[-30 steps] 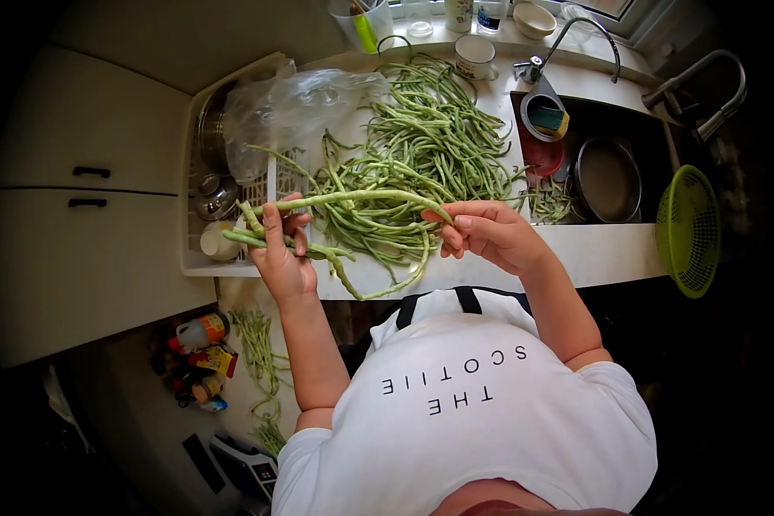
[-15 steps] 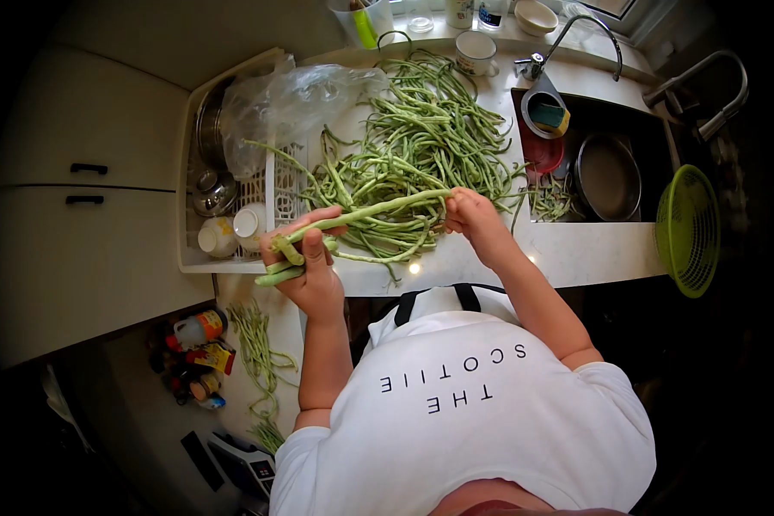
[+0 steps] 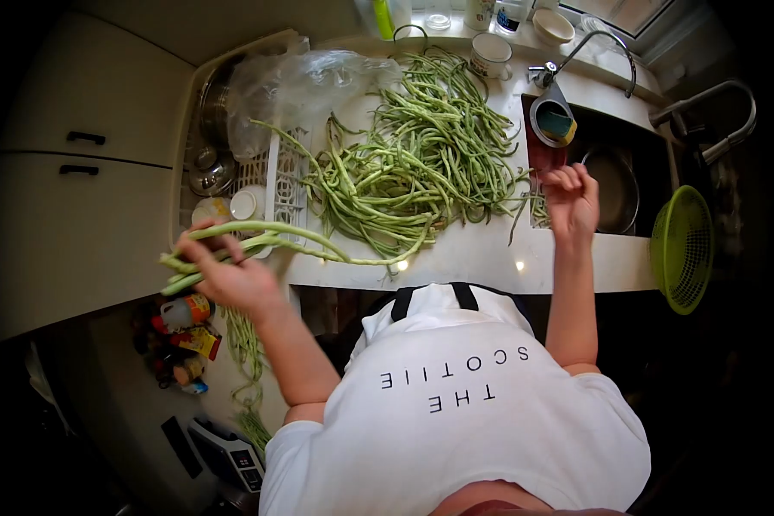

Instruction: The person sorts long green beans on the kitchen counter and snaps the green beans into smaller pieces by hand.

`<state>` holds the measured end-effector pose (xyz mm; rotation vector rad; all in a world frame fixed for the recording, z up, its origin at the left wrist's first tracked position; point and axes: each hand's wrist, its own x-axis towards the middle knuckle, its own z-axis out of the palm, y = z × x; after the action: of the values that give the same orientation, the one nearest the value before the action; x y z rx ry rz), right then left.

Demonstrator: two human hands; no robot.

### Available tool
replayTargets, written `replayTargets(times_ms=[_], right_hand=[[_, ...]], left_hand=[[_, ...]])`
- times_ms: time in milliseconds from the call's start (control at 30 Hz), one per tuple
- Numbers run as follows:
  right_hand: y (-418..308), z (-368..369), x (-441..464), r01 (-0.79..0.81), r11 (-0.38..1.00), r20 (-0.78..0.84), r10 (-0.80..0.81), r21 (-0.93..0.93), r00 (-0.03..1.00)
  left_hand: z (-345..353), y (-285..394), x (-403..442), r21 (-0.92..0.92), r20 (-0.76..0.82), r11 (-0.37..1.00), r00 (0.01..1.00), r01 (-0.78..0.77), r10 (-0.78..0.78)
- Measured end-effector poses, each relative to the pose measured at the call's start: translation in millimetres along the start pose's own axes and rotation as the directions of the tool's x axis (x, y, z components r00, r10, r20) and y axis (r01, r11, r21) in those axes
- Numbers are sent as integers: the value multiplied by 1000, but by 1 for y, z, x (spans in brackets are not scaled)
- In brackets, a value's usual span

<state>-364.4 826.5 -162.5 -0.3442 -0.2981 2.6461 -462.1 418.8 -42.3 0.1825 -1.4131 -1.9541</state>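
A few long green beans are in my left hand, which is closed around them beside the dish rack. Their far ends trail over the counter toward a big tangled heap of long beans. My right hand is over the near left part of the sink, its fingers curled together. Whatever they pinch, if anything, is too small to make out. Bean scraps show in the sink, partly behind this hand.
A white dish rack with a clear plastic bag borders the heap on the left. A mug stands behind it. A pan is in the sink; a green colander is at right. More beans lie lower left.
My left hand has moved left and outward with the beans. My right hand has left the bean's end and swung right to the sink.
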Motion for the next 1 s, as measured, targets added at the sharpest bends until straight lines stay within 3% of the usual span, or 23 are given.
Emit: replayTargets(times_ms=[33, 67, 100, 133, 167, 200, 233, 267, 333, 367, 433, 533, 600, 667, 733, 800, 867, 933, 1000], right_hand=[[-16, -13, 3, 229, 890, 10, -245, -395, 970], [-34, -35, 8, 290, 634, 93, -326, -717, 941], [-59, -59, 13, 155, 190, 106, -249, -970, 963], [-54, -70, 10, 151, 188, 103, -243, -971, 965], [-52, -80, 4, 166, -448, 313, -278, -878, 908], [-51, -86, -1, 70, -899, 498, -173, -432, 850], [-42, -71, -4, 127, -768, 411, -189, -628, 892], [-31, -67, -1, 287, -667, 485, -128, -687, 865], [9, -55, -8, 193, -284, 203, -4, -939, 979], [32, -38, -17, 226, -281, 202, 110, -933, 973], [73, -16, -27, 362, -281, 274, 306, -889, 912], [123, -19, -24, 699, -256, 522, 509, -667, 684], [158, -37, -20, 731, -252, 525, 554, -635, 647], [182, -38, -19, 749, -226, 520, 596, -622, 612], [197, -38, -21, 714, -359, 402, 636, -601, 659], [198, -27, -20, 721, -334, 448, 606, -607, 658], [184, -4, -20, 633, -279, 400, 578, -722, 711], [169, 7, -17, 644, -243, 454, 534, -726, 713], [148, 27, -15, 211, 119, 242, 500, -970, 832]], left_hand=[[-15, 8, 15, 39, 60, 999, 998, 17, -20], [-25, 15, 24, 52, 144, 998, 989, -30, 22], [-25, 22, 25, 84, 123, 996, 992, -21, 11], [-25, 25, 25, 112, 102, 994, 995, -14, 2], [-26, 24, 25, 114, 95, 993, 995, -13, 2], [-26, 23, 24, 36, 50, 999, 998, 24, -26], [-26, 22, 25, -45, 9, 997, 998, 55, -55], [-23, 22, 25, -42, 6, 998, 999, 53, -53], [-19, 28, 25, -106, -20, 992, 997, 75, -77], [-25, 34, 31, -102, -18, 992, 997, 70, -72], [-44, 48, 50, -231, 242, 971, 970, 68, -10], [-45, 83, 57, -265, 324, 963, 936, -47, 135], [-39, 93, 50, -237, 290, 964, 938, -119, 187], [-36, 94, 45, -184, 375, 980, 917, -73, 139], [-29, 79, 31, -84, 395, 996, 918, 19, 16], [-37, 58, 23, -18, 355, 990, 927, 139, -124], [-38, 49, 11, 46, 328, 986, 930, 162, -168], [-38, 40, 4, 109, 299, 975, 929, 193, -217], [-38, 33, -2, 148, 286, 953, 911, 265, -298]])
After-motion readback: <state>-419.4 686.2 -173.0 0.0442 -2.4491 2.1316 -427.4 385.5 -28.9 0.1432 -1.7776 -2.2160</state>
